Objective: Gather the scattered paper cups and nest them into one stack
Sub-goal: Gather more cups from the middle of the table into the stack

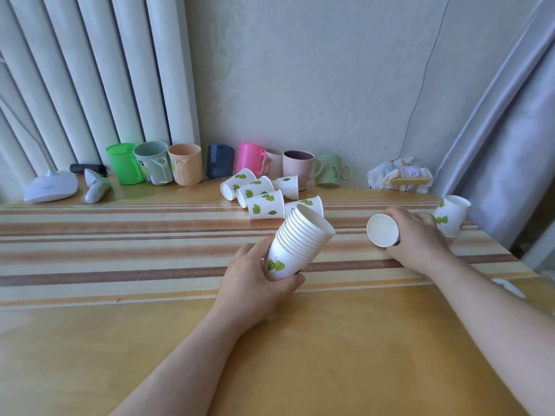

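Observation:
My left hand point(255, 283) grips a stack of several nested white paper cups point(300, 241) with green leaf prints, tilted with the open mouth up and to the right. My right hand point(420, 235) holds a single paper cup point(383, 230) on its side, its white bottom turned toward the stack and a gap between the two. Several loose leaf-print cups point(265, 205) lie on their sides in a cluster behind the stack. One more cup point(452, 216) stands upright, slightly tilted, at the table's right edge behind my right hand.
A row of coloured plastic and ceramic mugs point(183, 164) lines the back of the striped wooden table point(120, 235). A white lamp base point(49, 186) and a small white device point(96, 186) sit at the back left. Crumpled paper point(399, 175) lies at the back right beside a curtain point(495, 130).

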